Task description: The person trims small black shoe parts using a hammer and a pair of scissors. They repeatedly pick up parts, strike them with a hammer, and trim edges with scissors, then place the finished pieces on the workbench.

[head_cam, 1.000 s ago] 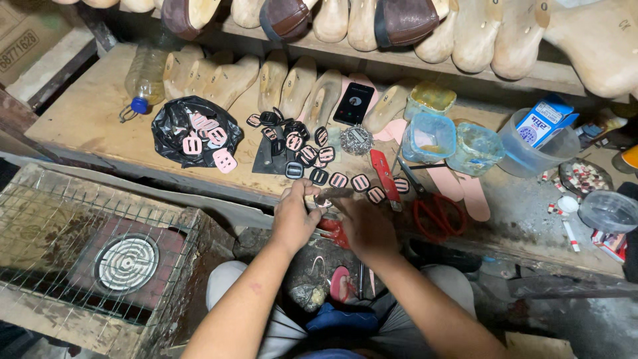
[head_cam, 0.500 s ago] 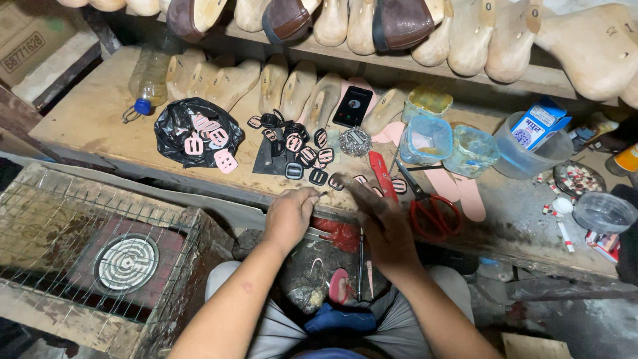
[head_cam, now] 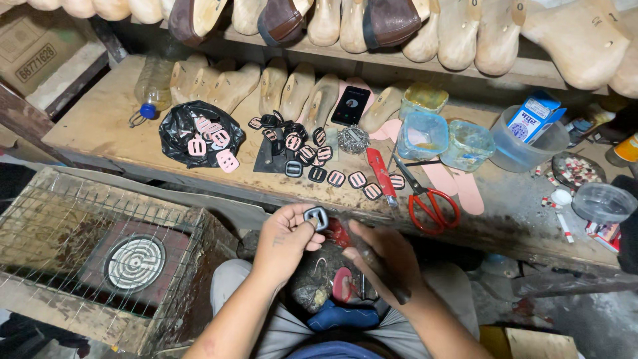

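Pinched between thumb and fingertips of the left hand (head_cam: 287, 238) is a small black buckle (head_cam: 316, 217), held up just off the bench edge (head_cam: 219, 193). Right hand (head_cam: 382, 256) is closed round a dark tool handle, its tip hidden, pointing toward the buckle from just beside it. Judgement: the work wants the buckle kept steady and face-up, with the tool brought in slowly. More buckles (head_cam: 339, 178) lie beyond the grip on the bench; red scissors (head_cam: 428, 203) sit off to the right.

Bare forearms without sleeves, grey trousers and a blue shirt.
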A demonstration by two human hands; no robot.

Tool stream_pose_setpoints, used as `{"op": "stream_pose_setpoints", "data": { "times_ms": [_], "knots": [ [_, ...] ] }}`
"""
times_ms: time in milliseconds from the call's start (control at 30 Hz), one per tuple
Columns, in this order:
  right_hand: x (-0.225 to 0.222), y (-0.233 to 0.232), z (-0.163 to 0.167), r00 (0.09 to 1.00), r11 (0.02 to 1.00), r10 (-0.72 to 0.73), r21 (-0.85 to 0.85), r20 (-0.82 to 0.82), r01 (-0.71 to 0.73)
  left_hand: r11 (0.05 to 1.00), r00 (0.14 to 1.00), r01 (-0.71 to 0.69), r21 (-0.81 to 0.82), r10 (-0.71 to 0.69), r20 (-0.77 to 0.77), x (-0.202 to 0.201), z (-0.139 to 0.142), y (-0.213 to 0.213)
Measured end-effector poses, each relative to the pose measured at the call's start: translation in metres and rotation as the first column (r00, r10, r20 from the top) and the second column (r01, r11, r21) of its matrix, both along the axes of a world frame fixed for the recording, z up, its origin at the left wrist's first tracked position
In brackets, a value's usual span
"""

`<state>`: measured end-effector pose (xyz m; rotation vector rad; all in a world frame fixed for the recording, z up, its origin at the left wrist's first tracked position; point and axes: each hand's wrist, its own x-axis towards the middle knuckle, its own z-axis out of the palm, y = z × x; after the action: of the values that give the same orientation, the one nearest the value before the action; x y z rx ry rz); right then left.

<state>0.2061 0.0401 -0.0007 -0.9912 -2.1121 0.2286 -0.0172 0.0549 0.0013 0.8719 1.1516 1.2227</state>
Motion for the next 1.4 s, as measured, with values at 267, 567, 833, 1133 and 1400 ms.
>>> {"op": "stream_pose_setpoints", "data": {
  "times_ms": [267,567,833,1133,1400],
  "knots": [
    [-0.003,0.005,-0.008,0.99,0.999,0.042,-0.003,0.135,-0.042,0.997,0.998,0.055,-0.049,-0.054,0.031,0.004,0.008,-0.005],
    [0.001,-0.001,-0.001,0.978,0.976,0.122,0.158,0.171,-0.149,0.996,0.995,0.091,-0.009,-0.091,-0.041,0.004,0.009,-0.006],
    [0.002,-0.002,0.013,0.964,0.981,0.167,-0.132,0.208,-0.141,0.904,0.934,0.247,0.35,-0.126,-0.335,0.003,0.019,-0.02],
    [0.011,-0.003,0.027,0.989,0.992,0.117,-0.064,0.095,-0.111,0.985,0.98,0.083,0.15,-0.053,-0.192,0.008,0.006,-0.012],
    [0.004,-0.003,0.011,0.974,0.997,0.082,-0.022,0.209,-0.079,0.986,0.992,0.09,0.14,-0.075,-0.103,0.002,-0.01,-0.013]
  ]
}}
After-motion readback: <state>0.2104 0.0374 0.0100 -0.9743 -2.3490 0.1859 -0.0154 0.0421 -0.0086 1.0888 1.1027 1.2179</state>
